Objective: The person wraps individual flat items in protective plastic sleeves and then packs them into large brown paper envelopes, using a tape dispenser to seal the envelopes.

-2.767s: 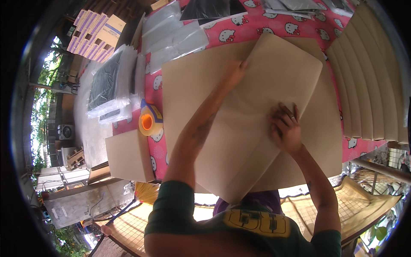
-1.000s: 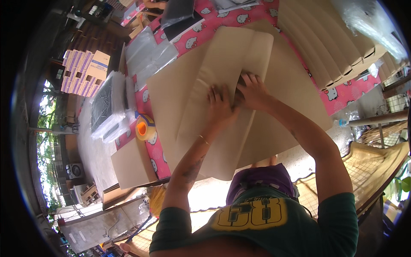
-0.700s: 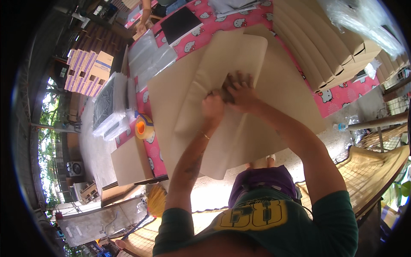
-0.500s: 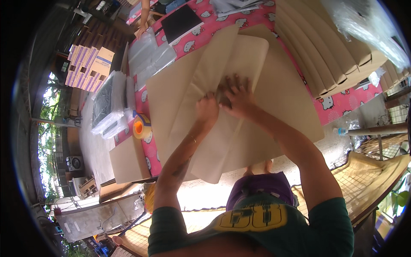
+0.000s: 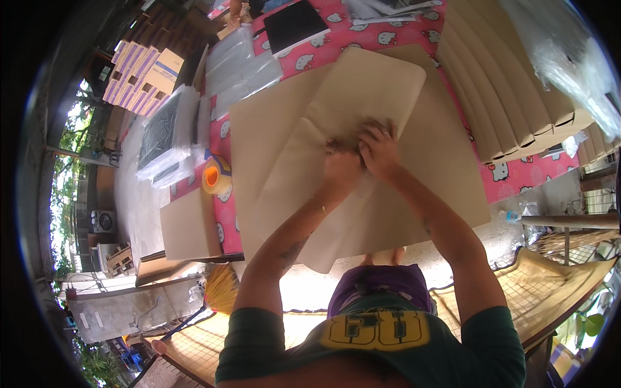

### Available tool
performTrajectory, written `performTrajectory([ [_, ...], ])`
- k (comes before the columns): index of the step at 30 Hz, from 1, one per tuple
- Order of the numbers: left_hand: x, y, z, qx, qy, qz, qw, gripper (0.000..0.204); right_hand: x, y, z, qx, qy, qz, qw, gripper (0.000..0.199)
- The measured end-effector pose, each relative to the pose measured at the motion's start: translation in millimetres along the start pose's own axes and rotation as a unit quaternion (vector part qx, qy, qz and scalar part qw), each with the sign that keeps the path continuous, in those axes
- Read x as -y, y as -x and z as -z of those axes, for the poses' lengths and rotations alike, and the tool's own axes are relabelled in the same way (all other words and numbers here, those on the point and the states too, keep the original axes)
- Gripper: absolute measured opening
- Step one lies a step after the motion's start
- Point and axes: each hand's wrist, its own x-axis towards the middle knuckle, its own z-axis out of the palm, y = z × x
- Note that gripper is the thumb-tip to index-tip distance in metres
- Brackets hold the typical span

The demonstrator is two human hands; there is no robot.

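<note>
A large sheet of brown paper [image 5: 446, 168] lies across the table in front of me. On it rests a long folded piece of brown paper [image 5: 378, 77] with rounded far corners, slanting from near left to far right. My left hand [image 5: 343, 167] is closed at the middle of this folded paper, fingers curled down on its crease. Right beside it, my right hand [image 5: 380, 149] lies palm down on the paper, its fingers stretched and slightly blurred. The two hands touch or nearly touch. Whatever is beneath my palms is hidden.
A tape roll [image 5: 217, 178] and a cardboard box [image 5: 191, 225] are at the left edge. Plastic-wrapped packs [image 5: 169, 132] and clear plastic sleeves [image 5: 242, 64] lie beyond. Long brown cartons [image 5: 511, 84] stand right. A black board [image 5: 296, 27] lies at the back, near another person's hand [image 5: 239, 11].
Both hands have slid right across the paper. The raised flap on the left side of the folded piece now lies flatter. My view has shifted slightly.
</note>
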Motion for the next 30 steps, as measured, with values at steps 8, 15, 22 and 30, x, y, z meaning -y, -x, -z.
performTrajectory([
  [8,14,123,36,0.074,0.271,0.073,0.957,0.078,-5,-2,-18,-0.021,0.051,-0.002,0.998,0.023],
  [15,118,284,8,-0.030,0.205,0.326,0.922,0.057,5,-3,-17,-0.020,0.047,0.001,0.999,0.019],
  [22,307,109,-28,-0.051,0.148,0.455,0.877,0.059,0,-5,-8,-0.014,0.056,0.001,0.998,0.018],
  [30,336,37,-14,-0.152,0.233,0.268,0.922,0.059,-1,-5,-13,0.001,0.031,-0.004,1.000,0.019],
])
